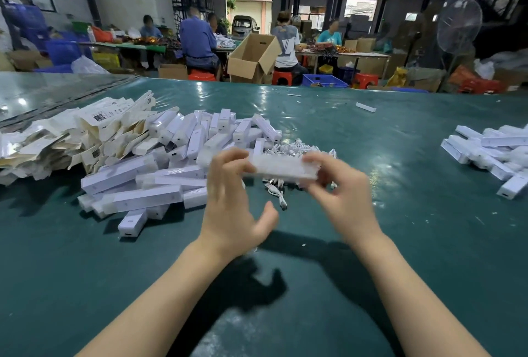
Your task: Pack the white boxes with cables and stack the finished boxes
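- Though motion blurred it, the white box [281,168] hung over the table [400,242], the right hand [343,193] pinching its right end.
- The left hand [237,199] curled fingers over the left end.
- The cables [297,146] lay half hidden behind it.

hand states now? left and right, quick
Left hand: fingers curled over the left end of the box, thumb off it.
Right hand: pinches the right end of the box.
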A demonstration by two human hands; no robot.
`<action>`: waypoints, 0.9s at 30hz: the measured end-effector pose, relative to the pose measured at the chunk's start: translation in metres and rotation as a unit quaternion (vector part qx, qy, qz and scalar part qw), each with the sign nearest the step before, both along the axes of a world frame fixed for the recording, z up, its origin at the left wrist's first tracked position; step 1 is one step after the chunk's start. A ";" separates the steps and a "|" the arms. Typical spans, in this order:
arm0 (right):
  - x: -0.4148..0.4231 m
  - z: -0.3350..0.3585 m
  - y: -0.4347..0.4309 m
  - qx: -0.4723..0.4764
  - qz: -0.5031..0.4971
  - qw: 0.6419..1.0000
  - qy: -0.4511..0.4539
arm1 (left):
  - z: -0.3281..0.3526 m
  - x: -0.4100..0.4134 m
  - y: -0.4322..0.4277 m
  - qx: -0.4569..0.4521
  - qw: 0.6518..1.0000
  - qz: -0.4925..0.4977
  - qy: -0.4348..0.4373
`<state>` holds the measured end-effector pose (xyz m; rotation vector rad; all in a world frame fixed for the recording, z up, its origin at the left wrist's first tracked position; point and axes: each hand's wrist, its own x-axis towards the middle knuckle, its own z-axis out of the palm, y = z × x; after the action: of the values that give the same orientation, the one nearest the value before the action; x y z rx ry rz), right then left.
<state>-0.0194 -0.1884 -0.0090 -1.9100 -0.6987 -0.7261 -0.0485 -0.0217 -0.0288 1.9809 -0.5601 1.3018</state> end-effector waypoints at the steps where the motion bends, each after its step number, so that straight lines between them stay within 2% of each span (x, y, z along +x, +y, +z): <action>1: 0.005 0.003 -0.007 0.071 -0.036 0.997 0.006 | 0.001 0.000 0.003 -0.024 1.000 0.013 -0.001; 2: 0.011 0.004 -0.013 0.116 -0.084 0.990 0.002 | 0.002 0.001 0.005 -0.046 0.999 0.025 0.005; 4: 0.027 0.004 -0.026 0.126 -0.196 0.973 0.001 | 0.005 0.001 0.008 -0.064 0.997 0.040 0.025; 8: 0.064 -0.010 -0.050 0.064 -0.352 0.924 0.132 | 0.003 0.000 0.002 -0.033 0.997 0.033 0.066; 12: 0.088 -0.015 -0.073 0.110 -0.437 0.861 0.234 | 0.000 0.000 -0.001 0.000 0.995 0.052 0.091; 14: 0.097 -0.015 -0.080 0.114 -0.435 0.848 0.280 | -0.001 0.002 0.002 -0.004 0.988 0.084 0.127; 17: 0.109 -0.013 -0.088 0.052 -0.385 0.847 0.364 | -0.002 0.005 0.006 -0.011 0.976 0.120 0.184; 19: 0.112 -0.008 -0.092 0.051 -0.388 0.836 0.384 | -0.003 0.006 0.007 -0.008 0.971 0.123 0.203; 21: 0.112 -0.004 -0.089 0.091 -0.400 0.832 0.373 | -0.003 0.007 0.007 0.003 0.968 0.120 0.221; 24: 0.099 0.000 -0.062 0.179 -0.364 0.857 0.317 | -0.002 0.010 0.010 0.064 0.954 0.164 0.244; 27: 0.073 -0.014 -0.022 0.200 -0.277 0.904 0.258 | 0.002 0.015 0.032 0.132 0.894 0.299 0.307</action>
<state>0.0531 -0.2105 -0.0227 -1.7946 0.3258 -0.5957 -0.0330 0.0108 -0.0268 2.7580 0.2186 0.8414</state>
